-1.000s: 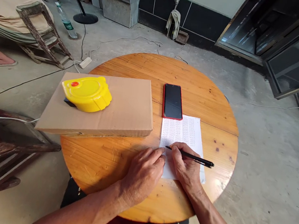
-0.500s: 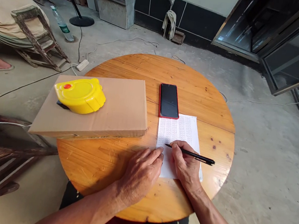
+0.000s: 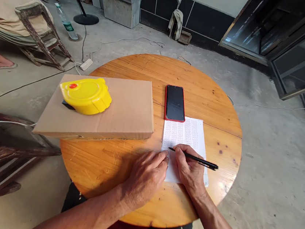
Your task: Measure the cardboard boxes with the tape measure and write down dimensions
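Note:
My right hand (image 3: 191, 172) is closed around a black pen (image 3: 203, 162), its tip down on a white sheet of paper (image 3: 173, 170). Rows of small handwritten characters fill the sheet's upper part. My left hand (image 3: 147, 176) rests palm down on the table, its bent fingertips at the paper's left edge, and grips nothing. A phone in a red case (image 3: 175, 103) lies across the sheet's top edge. To the left, a yellow tape measure (image 3: 87, 95) sits on a flat cardboard box (image 3: 127, 108).
Everything rests on a round wooden table (image 3: 219, 111). The box overhangs its left side. A wooden chair (image 3: 5, 149) stands at the left, with a small wooden stool (image 3: 44, 38) and a plastic bottle (image 3: 66, 22) farther back. Cables run over the floor; another person's foot (image 3: 0, 63) shows far left.
The view has shifted slightly, so the table and the things on it appear a little farther right. Both hands keep nearly the same pose, the pen still on the paper.

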A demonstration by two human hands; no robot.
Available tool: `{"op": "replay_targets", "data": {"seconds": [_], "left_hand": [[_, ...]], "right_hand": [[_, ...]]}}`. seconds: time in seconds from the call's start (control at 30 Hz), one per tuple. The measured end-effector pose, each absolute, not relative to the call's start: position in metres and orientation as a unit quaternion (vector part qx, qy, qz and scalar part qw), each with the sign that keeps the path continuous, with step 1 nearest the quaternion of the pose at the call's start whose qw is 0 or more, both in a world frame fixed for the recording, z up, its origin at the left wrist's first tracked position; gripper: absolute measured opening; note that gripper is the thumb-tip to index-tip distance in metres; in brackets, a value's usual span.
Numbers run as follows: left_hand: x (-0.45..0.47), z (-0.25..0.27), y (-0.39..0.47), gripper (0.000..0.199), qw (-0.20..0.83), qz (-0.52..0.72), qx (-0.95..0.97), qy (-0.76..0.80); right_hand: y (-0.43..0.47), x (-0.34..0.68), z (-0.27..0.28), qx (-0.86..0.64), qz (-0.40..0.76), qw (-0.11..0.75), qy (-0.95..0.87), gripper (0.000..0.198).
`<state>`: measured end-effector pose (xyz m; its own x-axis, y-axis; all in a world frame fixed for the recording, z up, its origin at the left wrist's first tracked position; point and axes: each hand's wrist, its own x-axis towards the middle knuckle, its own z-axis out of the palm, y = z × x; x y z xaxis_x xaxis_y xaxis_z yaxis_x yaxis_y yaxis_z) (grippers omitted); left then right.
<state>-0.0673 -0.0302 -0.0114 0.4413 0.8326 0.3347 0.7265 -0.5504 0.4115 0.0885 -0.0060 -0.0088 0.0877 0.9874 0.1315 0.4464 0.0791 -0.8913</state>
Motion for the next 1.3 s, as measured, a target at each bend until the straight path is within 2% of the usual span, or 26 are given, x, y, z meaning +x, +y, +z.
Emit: {"op": "replay_targets", "data": {"seconds": [0.93,1.1,1.3], "left_hand": [[-0.0678,-0.0117,-0.0304,0.021,0.105,0.260,0.841,0.463],[-0.0678,-0.0096,-0.0287,0.021,0.104,0.251,0.841,0.469],[-0.0683,-0.0101,-0.0301,0.026,0.093,0.217,0.856,0.461]], "right_hand": [[-0.0077,0.0885,-0.0073,-0.610,0.323,0.412,-0.595,0.019],[-0.0084,0.0918,-0.0082,-0.620,0.381,0.452,-0.516,0.020],[-0.0042,0.0920,-0.0054,-0.620,0.374,0.489,-0.487,0.021]]}}
